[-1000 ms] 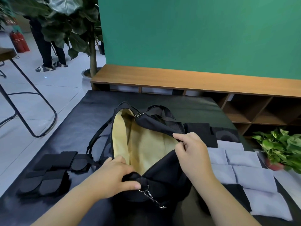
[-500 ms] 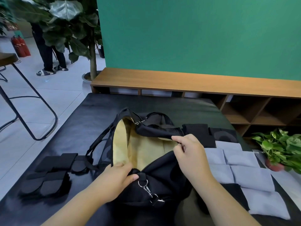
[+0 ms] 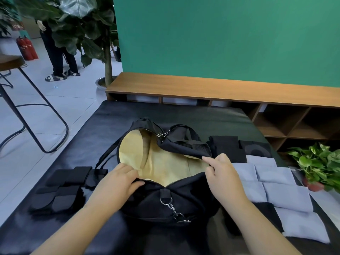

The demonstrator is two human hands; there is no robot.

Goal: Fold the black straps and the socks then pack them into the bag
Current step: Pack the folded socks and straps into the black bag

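A black bag (image 3: 184,201) with a tan lining lies open in the middle of the black table (image 3: 184,111). My left hand (image 3: 117,183) grips the near left rim of the opening. My right hand (image 3: 220,173) pinches the far flap of the opening and holds it up. Folded black straps (image 3: 60,188) lie in a pile left of the bag. Folded light grey socks (image 3: 276,186) lie in rows on the right, with folded black socks (image 3: 228,146) behind them. A metal clip (image 3: 174,210) hangs from the bag's near end.
A small potted green plant (image 3: 320,162) stands at the table's right edge. A low wooden shelf unit (image 3: 220,87) runs behind the table under a green wall. A stool (image 3: 22,100), a tall plant (image 3: 88,24) and a standing person (image 3: 57,57) are at the left.
My left hand has shifted from the bag's near end to the left rim, and the opening has widened. The clip now hangs free in front. My right hand still holds the flap.
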